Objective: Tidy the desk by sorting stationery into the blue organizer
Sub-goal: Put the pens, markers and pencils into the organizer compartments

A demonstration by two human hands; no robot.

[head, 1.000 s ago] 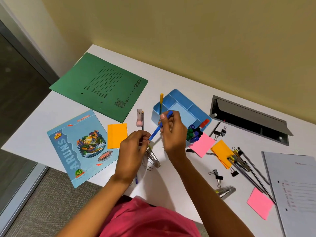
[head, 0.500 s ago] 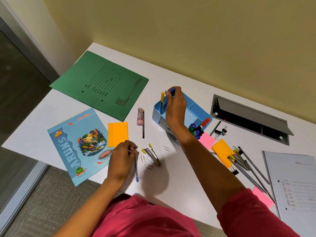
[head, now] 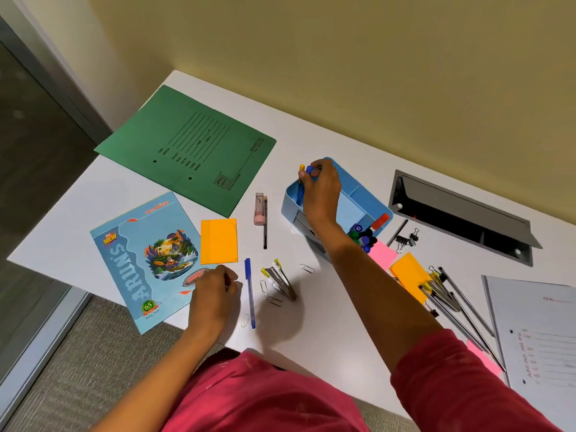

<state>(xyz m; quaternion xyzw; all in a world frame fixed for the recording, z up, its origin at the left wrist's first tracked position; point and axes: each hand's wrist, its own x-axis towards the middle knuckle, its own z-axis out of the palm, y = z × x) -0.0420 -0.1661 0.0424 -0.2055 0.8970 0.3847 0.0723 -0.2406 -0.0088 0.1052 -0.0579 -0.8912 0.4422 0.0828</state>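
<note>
Blue organizer point(head: 358, 194), open-topped with several compartments, standing on the white worktop point(head: 327, 322) toward its far edge. Left-end tall compartment holds a yellow-capped pen point(head: 301, 173) upright and a blue-capped pen point(head: 309, 170), the latter pinched at its top by the fingertips of the right hand point(head: 321, 191), which reaches over the organizer. Near-right compartment holds a cluster of markers point(head: 363, 233) with blue, green, black and red caps. Left hand point(head: 215, 291) rests near the front edge of the worktop, fingers curled together; whether it grips anything cannot be told. Just right of it lies a blue pen point(head: 249, 291), with a paper clip point(head: 245, 321) at its near end. Further right, a small stapler point(head: 282, 280) among loose clips, one more clip point(head: 307, 268) apart. Between organizer and left side: a pink eraser case point(head: 259, 208) touching a dark pencil point(head: 265, 222); an orange sticky pad point(head: 218, 241); a light blue notebook point(head: 143, 260); a green file folder point(head: 190, 148) at the far left. Right of the organizer: a pink sticky note point(head: 381, 252), a second orange pad point(head: 408, 275), black binder clips point(head: 406, 240), a spread of grey pens point(head: 458, 310), a grey folder point(head: 536, 338) and an open cable hatch point(head: 461, 216) in the worktop.
</note>
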